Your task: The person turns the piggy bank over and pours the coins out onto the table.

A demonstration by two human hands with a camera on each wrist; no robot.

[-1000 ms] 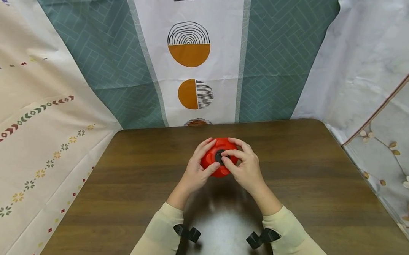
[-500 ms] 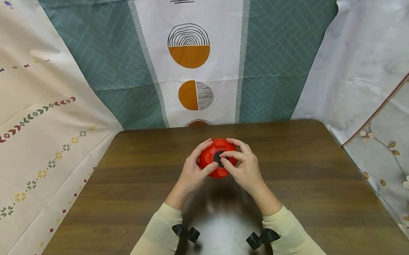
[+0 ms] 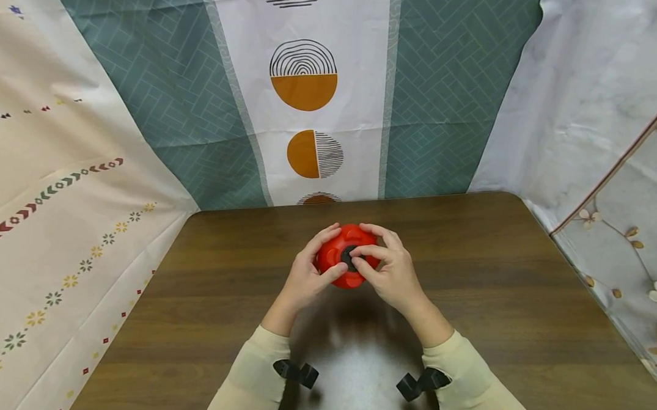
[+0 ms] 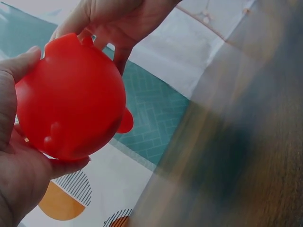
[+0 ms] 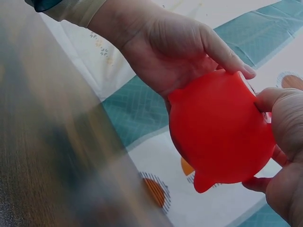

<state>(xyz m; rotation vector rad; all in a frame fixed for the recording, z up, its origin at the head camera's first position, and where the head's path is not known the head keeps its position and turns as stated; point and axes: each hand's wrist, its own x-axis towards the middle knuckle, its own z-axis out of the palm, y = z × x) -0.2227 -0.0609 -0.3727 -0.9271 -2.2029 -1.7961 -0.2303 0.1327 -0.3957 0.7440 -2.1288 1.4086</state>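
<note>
A red, hollow-looking ball (image 3: 334, 255) with rounded knobs is held up over the table between both hands. Its top has a round black centre (image 3: 347, 258). My left hand (image 3: 309, 276) grips the ball's left side, thumb on the near top and fingers round the far side. With my right hand (image 3: 398, 274) I hold the right side; thumb and index finger come together at the black centre. Both wrist views show the smooth red underside of the ball (image 4: 71, 101), where a small raised bump stands out in the left wrist view. The right fingertips partly cover the black centre.
Under the hands lies a brown wood-grain table (image 3: 220, 298). A patterned cloth (image 3: 442, 112) hangs behind its far edge, with a cream cloth (image 3: 45, 131) at the left and a white floral one (image 3: 611, 156) at the right.
Both hands and the red ball have shifted slightly left and a little nearer the body. The grip looks much the same, with the right thumb and index finger still at the black centre.
</note>
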